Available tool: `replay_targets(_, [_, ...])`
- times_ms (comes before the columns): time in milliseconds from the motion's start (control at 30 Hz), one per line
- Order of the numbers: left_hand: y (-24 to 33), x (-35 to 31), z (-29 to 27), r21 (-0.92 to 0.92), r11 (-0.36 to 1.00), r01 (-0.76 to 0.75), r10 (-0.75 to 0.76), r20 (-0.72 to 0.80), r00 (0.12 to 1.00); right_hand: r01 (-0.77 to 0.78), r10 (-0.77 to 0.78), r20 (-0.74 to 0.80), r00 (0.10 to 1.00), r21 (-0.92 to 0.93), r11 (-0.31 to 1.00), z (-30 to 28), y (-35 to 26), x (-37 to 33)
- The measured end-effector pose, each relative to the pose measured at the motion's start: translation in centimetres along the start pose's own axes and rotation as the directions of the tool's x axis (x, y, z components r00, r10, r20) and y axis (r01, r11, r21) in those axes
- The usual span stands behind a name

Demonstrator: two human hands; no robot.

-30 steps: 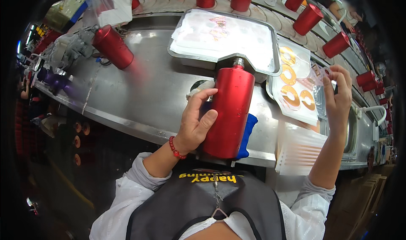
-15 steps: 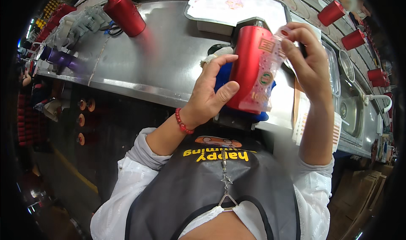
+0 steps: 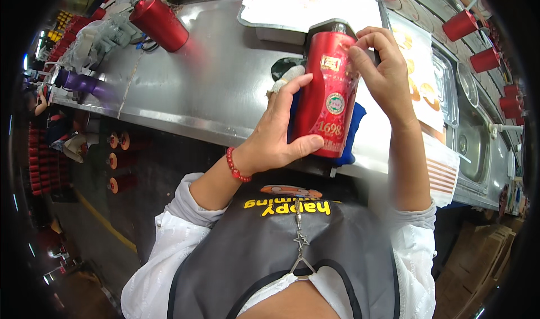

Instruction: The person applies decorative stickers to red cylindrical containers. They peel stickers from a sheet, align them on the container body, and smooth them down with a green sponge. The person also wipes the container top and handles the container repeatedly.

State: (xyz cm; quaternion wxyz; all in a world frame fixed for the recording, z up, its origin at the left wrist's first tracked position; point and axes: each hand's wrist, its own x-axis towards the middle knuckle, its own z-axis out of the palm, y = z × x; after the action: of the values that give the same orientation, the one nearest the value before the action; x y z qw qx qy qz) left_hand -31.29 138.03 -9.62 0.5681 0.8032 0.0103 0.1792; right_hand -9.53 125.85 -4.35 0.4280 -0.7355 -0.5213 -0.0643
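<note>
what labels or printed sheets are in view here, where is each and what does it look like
Front label: on the red bottle held by the left hand and right hand; gold square emblem, round green and white seal, gold print below.
Printed sheet: flat on the metal counter, right of the bottle; white with orange shapes.
Sheet in tray: top centre; white, faint red marks.

The left hand (image 3: 278, 136) gripped a tall red metal bottle with a dark cap (image 3: 329, 91) upright above a stainless steel worktable (image 3: 214, 77), while the right hand (image 3: 382, 74) pressed fingertips (image 3: 355, 55) against its printed labels. Another red bottle (image 3: 159, 23) lay nearby.
</note>
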Motion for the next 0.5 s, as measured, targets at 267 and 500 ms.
replay_targets(267, [0.6,3.3,-0.9,0.297,0.934,-0.197,0.242,-0.123,0.962,0.057,-0.068,-0.084,0.994,-0.126,0.990,-0.8,-3.1,-2.3])
replay_targets(500, [0.9,5.9,-1.7,0.573,0.797,-0.190,0.252,-0.030,0.967,0.008,-0.003,0.042,0.999,-0.123,0.992,-0.2,-2.6,-3.8])
